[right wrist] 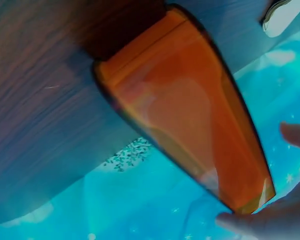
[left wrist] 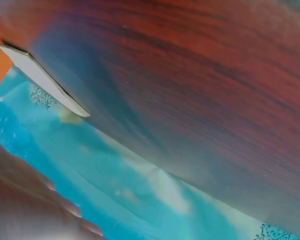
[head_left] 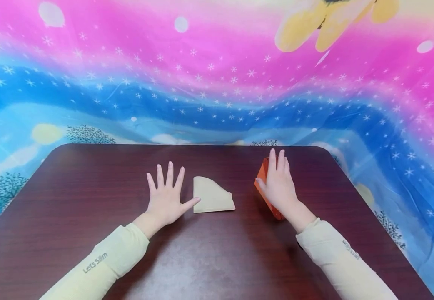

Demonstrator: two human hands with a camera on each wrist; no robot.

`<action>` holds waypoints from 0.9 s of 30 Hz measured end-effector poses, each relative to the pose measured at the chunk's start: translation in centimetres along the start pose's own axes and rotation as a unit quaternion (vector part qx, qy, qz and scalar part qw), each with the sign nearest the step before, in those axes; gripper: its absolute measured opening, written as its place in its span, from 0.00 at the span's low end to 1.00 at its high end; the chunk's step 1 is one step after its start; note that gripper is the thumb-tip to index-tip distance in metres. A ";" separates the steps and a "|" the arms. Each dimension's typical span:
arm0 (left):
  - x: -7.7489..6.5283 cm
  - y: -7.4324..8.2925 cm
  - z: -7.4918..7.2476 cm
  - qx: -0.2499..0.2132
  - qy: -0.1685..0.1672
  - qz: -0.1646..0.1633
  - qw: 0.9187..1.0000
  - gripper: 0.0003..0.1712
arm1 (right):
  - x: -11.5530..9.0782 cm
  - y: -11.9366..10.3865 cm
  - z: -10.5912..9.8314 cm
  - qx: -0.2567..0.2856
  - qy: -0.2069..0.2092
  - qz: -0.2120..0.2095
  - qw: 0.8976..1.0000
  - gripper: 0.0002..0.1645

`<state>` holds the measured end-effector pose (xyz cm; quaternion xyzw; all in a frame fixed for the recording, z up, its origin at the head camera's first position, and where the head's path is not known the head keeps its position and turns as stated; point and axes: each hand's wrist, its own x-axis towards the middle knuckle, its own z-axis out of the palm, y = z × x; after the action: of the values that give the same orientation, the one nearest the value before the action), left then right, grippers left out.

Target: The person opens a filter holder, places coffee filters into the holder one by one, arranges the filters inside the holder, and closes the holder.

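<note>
A stack of cream, fan-shaped paper coffee filters [head_left: 212,196] lies on the table between the hands; its layered edge shows in the left wrist view. My left hand [head_left: 163,201] is left of it with fingers spread wide, and the thumb tip overlaps the stack's straight left edge. To the right, a translucent orange-brown, tapered holder [head_left: 263,170] stands beneath my right hand [head_left: 281,185], partly hidden by it. Those fingers point forward, nearly straight, with the thumb off to the left. The right wrist view shows the holder [right wrist: 175,110] with fingertips right at its narrow end.
The dark brown wooden table [head_left: 71,216] has rounded far corners. Behind and beside it hangs a pink and blue cloth [head_left: 217,83] printed with snowflakes and trees. Both forearms wear cream sleeves [head_left: 101,258].
</note>
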<state>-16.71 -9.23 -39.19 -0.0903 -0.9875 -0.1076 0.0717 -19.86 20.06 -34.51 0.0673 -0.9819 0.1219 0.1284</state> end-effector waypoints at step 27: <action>0.0 0.8 -0.6 -0.045 -0.006 0.012 0.999 0.54 | 0.5 1.7 -3.6 0.102 -0.213 0.039 0.971 0.39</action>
<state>-16.47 -8.58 -38.50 -0.1058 -0.9809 -0.1504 0.0631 -19.80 22.61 -31.37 0.0662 -0.9710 0.2088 -0.0960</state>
